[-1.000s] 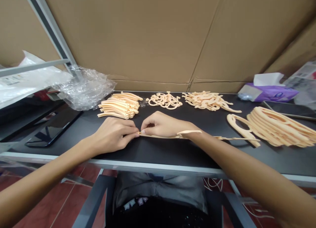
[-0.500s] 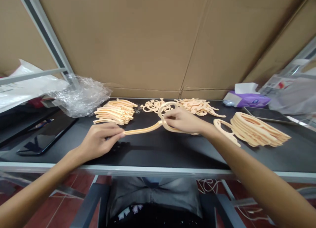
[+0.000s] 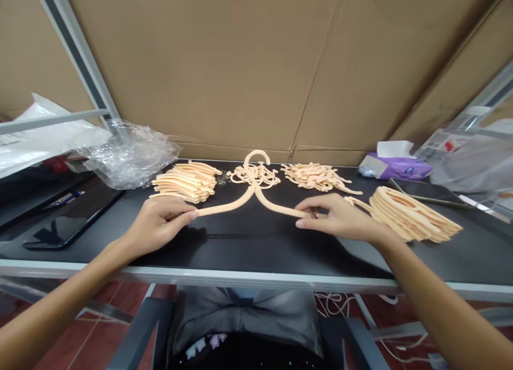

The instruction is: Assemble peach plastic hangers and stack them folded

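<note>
A peach-coloured clothes hanger (image 3: 234,203) spans the space between my hands, its hook pointing up and its two arms spread left and right. My left hand (image 3: 158,225) pinches the tip of the left arm. The end of the right arm is between the thumb and fingers of my right hand (image 3: 336,216). Behind the hook lies a pile of loose hooks (image 3: 272,177). A stack of hanger arms (image 3: 186,180) lies beyond my left hand, and another heap of arm pieces (image 3: 318,176) is beyond my right. Folded hangers (image 3: 412,215) are stacked beside my right wrist.
A black phone (image 3: 74,215) rests at the left, near crumpled clear plastic (image 3: 132,153). At the back right stand a purple tissue pack (image 3: 401,166) and a dark tablet (image 3: 428,192). Cardboard (image 3: 224,65) walls off the back; the metal table edge (image 3: 248,279) runs in front.
My right hand has moved from the hook joint rightward to the end of the right arm. The hanger's arms are now spread, with its hook upright. My left hand keeps its pinch.
</note>
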`<action>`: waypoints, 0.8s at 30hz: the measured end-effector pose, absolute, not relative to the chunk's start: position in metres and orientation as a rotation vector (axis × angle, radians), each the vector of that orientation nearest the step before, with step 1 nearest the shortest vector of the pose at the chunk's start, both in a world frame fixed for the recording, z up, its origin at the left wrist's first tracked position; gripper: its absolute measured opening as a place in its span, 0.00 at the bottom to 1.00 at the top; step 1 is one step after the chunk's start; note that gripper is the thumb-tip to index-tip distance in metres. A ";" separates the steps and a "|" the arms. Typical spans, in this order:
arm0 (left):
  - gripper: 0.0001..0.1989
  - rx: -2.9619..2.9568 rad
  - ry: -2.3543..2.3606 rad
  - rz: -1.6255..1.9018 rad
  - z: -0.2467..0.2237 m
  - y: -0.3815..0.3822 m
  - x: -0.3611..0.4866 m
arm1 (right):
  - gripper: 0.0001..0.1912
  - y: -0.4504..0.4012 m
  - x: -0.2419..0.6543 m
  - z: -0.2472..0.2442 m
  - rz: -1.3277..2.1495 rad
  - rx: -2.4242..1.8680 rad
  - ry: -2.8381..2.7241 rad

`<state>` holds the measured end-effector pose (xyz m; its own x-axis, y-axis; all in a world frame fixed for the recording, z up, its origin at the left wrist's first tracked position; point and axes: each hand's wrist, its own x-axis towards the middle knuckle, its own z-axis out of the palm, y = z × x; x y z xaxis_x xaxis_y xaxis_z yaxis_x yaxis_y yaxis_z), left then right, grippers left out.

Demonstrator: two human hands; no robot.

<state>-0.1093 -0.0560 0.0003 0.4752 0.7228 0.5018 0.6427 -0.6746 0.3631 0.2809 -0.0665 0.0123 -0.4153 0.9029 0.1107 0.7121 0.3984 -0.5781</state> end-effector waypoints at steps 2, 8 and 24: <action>0.16 2.546 1.282 0.925 -0.002 -0.059 -0.111 | 0.15 -0.073 0.275 0.004 0.582 -1.379 -2.300; 0.16 2.550 1.417 0.818 -0.013 -0.067 -0.112 | 0.11 -0.085 0.267 -0.022 0.279 -1.238 -2.261; 0.14 3.128 1.520 0.926 -0.018 -0.074 -0.099 | 0.09 -0.086 0.261 -0.037 -0.335 -1.066 -2.149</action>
<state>-0.0994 -0.0739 -0.0183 0.5358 0.5828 0.6110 0.8101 -0.5588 -0.1774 0.2608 -0.0861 -0.0368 -0.4126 0.5929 0.6916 0.7754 0.6271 -0.0750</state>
